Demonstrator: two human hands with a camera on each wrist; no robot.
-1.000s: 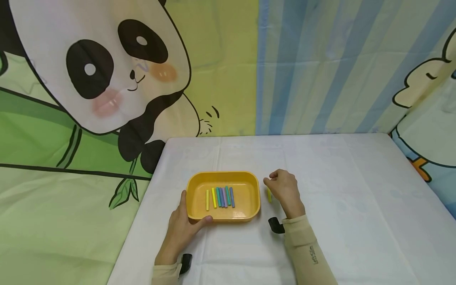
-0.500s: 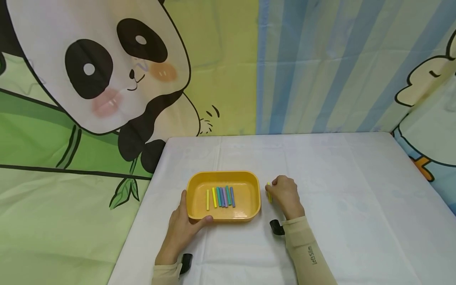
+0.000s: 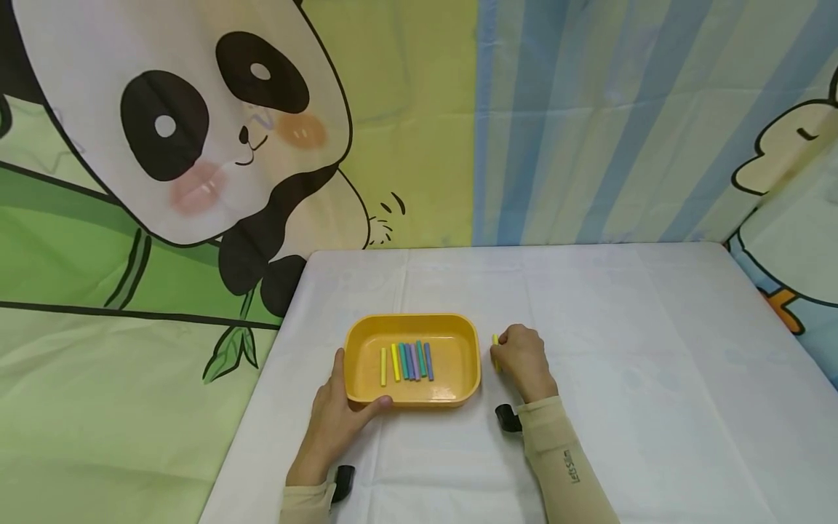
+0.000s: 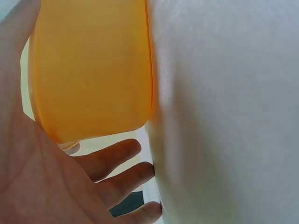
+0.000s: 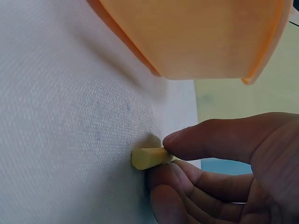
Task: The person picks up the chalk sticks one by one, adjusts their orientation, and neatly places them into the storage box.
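In the head view a yellow plastic tray (image 3: 411, 397) stands on the table, with several chalk sticks (image 3: 411, 362) in yellow, green, blue and purple lying side by side inside. My left hand (image 3: 332, 429) holds the tray's near left corner, its thumb on the near rim and a finger along the left side. The remaining fingers (image 4: 126, 179) spread loosely below the tray in the left wrist view. Just right of the tray, my right hand (image 3: 526, 362) pinches a yellow chalk stick (image 5: 150, 157) between thumb and fingers. That stick appears to lie on the tablecloth.
A white cloth (image 3: 622, 349) covers the table. Behind it hangs a printed curtain (image 3: 406, 124) with a panda and stripes. Black wrist-worn pieces (image 3: 508, 418) sit at both cuffs.
My right hand has come down and slightly nearer to me onto the yellow chalk stick, and its fingers have closed on it. The left hand and the tray keep their places.
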